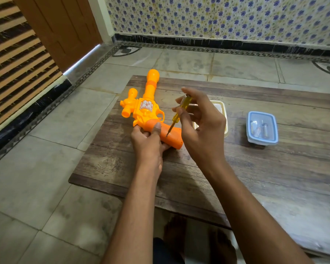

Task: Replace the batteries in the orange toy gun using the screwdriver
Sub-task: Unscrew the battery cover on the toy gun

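- Bright orange plastic toy gun (147,109) lies on its side on the dark wood-plank board (255,168), barrel pointing away from the person, darker orange grip end nearest the hands.
- Left hand (148,144) grasps the gun's grip from below/left; thumb (157,128) pressed flat on top of the grip, other fingers curled under it.
- Right hand (200,126) pinches the screwdriver w/ translucent yellow handle (181,109) btwn thumb and fingertips; rest of fingers loosely spread, wrist raised above the board.
- Screwdriver tilts down-left from the right hand; metal tip touches the grip's top face, just right of the left thumb.
- Cream plastic tray (222,109) sits on the board right behind the right hand, mostly hidden by it; contents can't tell.
- Clear lidded container w/ pale blue rim (262,127) stands further right of the right hand, well apart from it; a few small cylindrical items inside, prob. batteries, too blurry to be sure.
- Board rests on a grey tiled floor (46,178); brown door (61,29) far left beyond the left hand, blue-flower patterned wall (227,18) ahead.
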